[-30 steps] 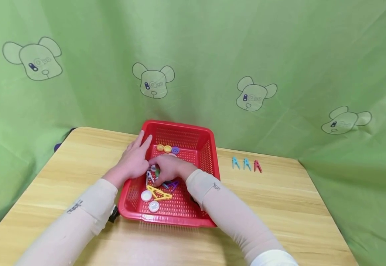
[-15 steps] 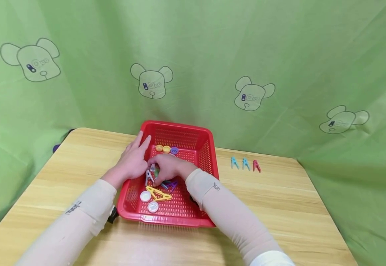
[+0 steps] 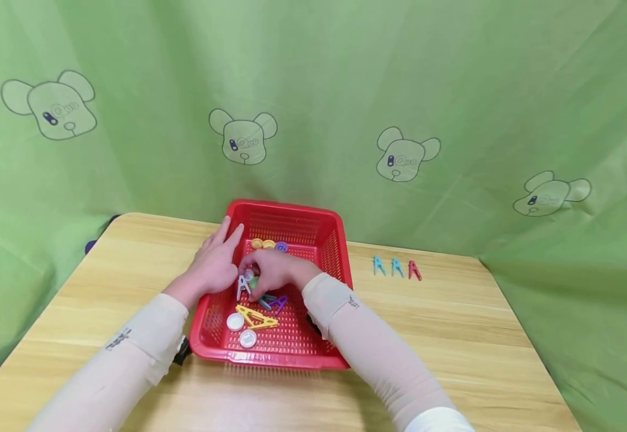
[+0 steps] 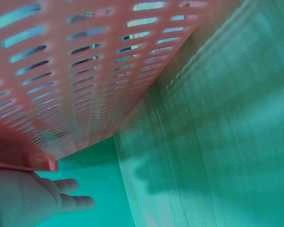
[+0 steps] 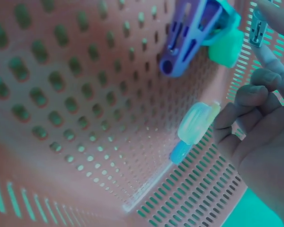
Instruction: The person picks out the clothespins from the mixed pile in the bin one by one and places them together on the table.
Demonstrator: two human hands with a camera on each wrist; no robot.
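A red perforated plastic basket (image 3: 286, 362) sits on the wooden table. My left hand (image 3: 213, 264) rests over its left rim with fingers extended; in the left wrist view those fingers (image 4: 75, 203) reach past the rim. My right hand (image 3: 272, 273) is down inside the basket, thumb and index finger pinching a whitish clothespin (image 3: 243, 288). The right wrist view shows the end of this clothespin (image 5: 258, 28) between them, the other fingers curled. Close by are a green bottle cap (image 3: 254, 282), a purple clothespin (image 3: 279, 304) and a teal clothespin (image 3: 264, 301).
Yellow clothespins (image 3: 256, 318) and white caps (image 3: 235, 321) lie at the basket's near left. Two yellow caps (image 3: 269, 244) and a purple cap (image 3: 281, 246) line its far side. Right of it, two blue clothespins (image 3: 379, 266) and a red one (image 3: 414, 270) stand in a row.
The head view has shifted slightly. Both hands, the basket and the row of clothespins keep nearly the same places.
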